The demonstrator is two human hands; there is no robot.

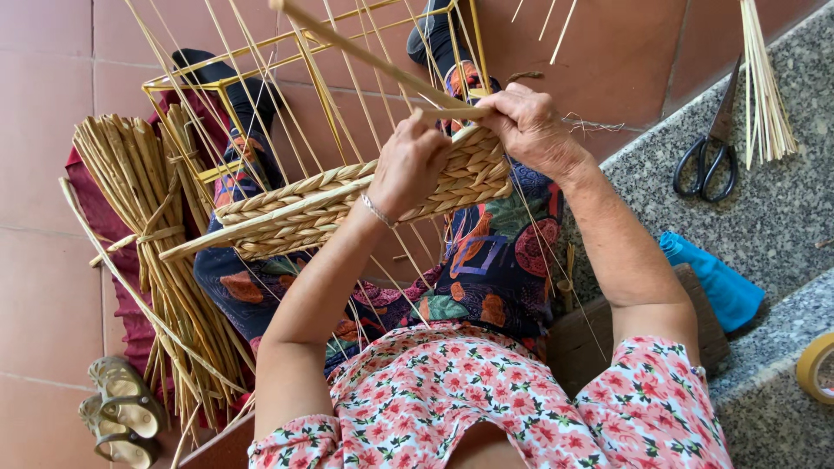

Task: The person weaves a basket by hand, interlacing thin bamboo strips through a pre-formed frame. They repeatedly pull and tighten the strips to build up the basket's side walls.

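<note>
Both hands are up at the basket's (347,204) top edge: the left hand (408,165) curled shut on the woven band, the right hand (526,126) pinching a flat strand (452,113) against it. Only a few braided rows wrap the yellow frame (304,43), so I'd judge it early, with bare uprights and the reed bundle (148,200) waiting.

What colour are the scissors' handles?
Black; the scissors lie on the speckled stone ledge, head view.

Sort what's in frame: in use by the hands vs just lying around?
In use: left hand and right hand on the woven band, yellow wire frame, flat strand.

Lying about: bundle of stalks, scissors, blue cloth, tape roll, sandals.
</note>
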